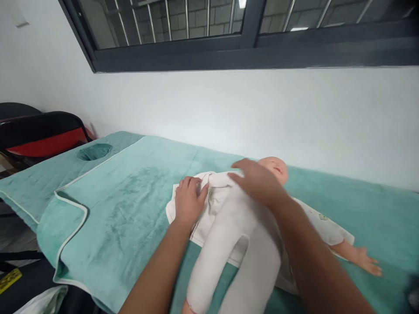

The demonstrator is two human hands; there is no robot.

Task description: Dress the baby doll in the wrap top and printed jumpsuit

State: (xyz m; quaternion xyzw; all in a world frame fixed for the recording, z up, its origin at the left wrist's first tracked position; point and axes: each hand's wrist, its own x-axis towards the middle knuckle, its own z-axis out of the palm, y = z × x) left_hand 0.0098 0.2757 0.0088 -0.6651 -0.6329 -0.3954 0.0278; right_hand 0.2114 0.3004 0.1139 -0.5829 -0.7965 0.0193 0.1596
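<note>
So my left hand [191, 198]'s palm-down on the doll [234, 222]'s white top, fingers loosely curled; right hand [257, 179] angles across its torso, grip part-open, can't tell if gripping. Doll's on the green bed cover [131, 200].

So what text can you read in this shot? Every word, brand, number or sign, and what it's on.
No text is readable.
Yellow label on the black item at lower left: dark marks, too small and blurred to read.
Small print on the doll's white top: looks like a picture; no lettering can be made out.
</note>
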